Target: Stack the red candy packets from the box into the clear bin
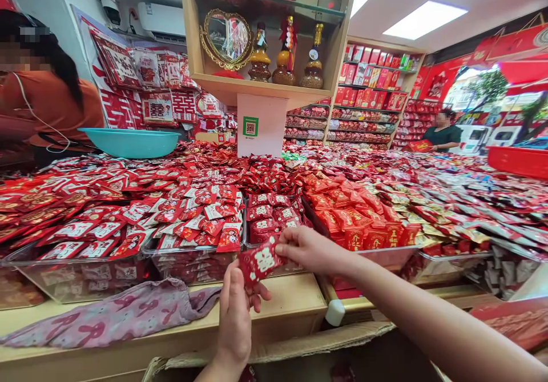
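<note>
Two bare hands meet over the front edge of the goods, and we record one dark red packet between them, tilted, a pale double character facing us. Our right grip pinches its right end between thumb and fingers. Our left grip is at its left end, thumb raised and fingers partly hidden behind and below; whether these press on it, we cannot tell. Just behind the packet we note matching packets, stacked in rows. To their left, a clear tub is heaped with red-and-white packets; to their right lie brighter red sachets. On the wooden surface, left of our hands, lies a crumpled pink-patterned cloth. Nearest us, below the surface, we see an open cardboard box. Farther back at left, a teal basin rests near a person in orange.
</note>
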